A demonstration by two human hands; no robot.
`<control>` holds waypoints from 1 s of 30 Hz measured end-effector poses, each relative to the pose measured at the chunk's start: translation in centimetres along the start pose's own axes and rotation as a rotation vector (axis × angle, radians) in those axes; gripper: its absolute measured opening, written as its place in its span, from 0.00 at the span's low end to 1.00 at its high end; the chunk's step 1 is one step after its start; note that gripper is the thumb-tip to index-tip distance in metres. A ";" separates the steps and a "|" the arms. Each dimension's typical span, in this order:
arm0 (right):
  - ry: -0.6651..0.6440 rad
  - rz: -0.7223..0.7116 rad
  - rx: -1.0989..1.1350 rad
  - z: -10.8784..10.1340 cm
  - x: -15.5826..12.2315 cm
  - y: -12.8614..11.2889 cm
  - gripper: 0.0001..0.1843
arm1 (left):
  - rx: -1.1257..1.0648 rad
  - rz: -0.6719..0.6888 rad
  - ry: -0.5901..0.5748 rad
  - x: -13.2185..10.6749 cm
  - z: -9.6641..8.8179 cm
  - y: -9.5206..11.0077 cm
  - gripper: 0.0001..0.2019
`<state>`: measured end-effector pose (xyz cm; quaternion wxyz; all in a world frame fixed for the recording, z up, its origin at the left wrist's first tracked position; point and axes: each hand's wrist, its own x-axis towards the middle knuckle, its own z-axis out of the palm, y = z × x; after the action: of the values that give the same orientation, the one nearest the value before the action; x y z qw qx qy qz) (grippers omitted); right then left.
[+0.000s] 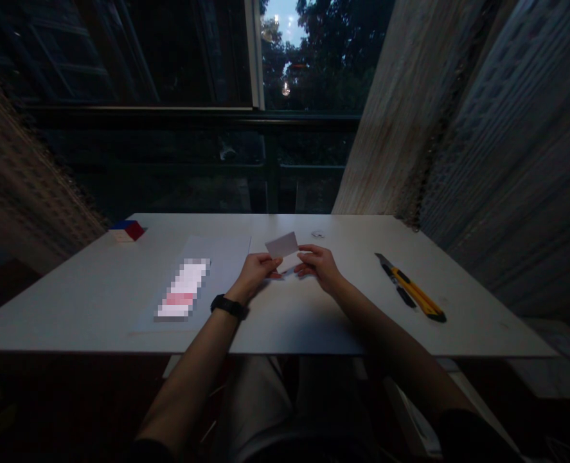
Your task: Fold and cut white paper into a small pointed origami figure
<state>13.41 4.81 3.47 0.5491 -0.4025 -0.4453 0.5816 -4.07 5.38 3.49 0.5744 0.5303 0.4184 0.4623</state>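
Between my two hands, above the middle of the white table [313, 328], is a small piece of folded paper [283, 245], its upper flap tilted up and greyer than the lower part. My left hand [257, 267], below a black wristband, pinches its left side with the thumb on top. On the opposite side, my right hand [317, 262] has its fingers closed on the paper's right edge. The fingers partly hide the lower part of the paper. To the left lies a larger white sheet [234, 257], with a bright, pixelated phone-like rectangle [183, 289] over it.
A yellow-and-black utility knife [419, 294] lies on the right, beside a slim black pen-like object [400, 287]. Behind my right hand is a small whitish item [318, 235]. A puzzle cube [127, 231] sits at the far left corner. Curtains [376, 109] flank the window.
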 end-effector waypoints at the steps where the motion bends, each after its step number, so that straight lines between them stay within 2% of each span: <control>1: 0.003 0.004 0.003 0.0 0.0 0.0 0.13 | -0.001 0.003 0.001 0.0 0.0 0.0 0.17; 13: 0.021 0.027 0.006 -0.1 0.2 0.1 0.10 | 0.024 0.030 0.007 -0.2 0.1 0.4 0.17; 20: 0.020 0.009 -0.018 -0.3 0.5 0.6 0.10 | -0.013 0.009 -0.074 -0.5 0.1 0.5 0.21; 30: -0.041 0.035 -0.024 -0.3 0.1 0.2 0.10 | -0.021 0.013 0.001 -0.3 0.0 0.4 0.16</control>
<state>13.60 4.97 3.16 0.5247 -0.4049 -0.4563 0.5938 -4.15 5.04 3.86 0.5768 0.5267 0.4103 0.4707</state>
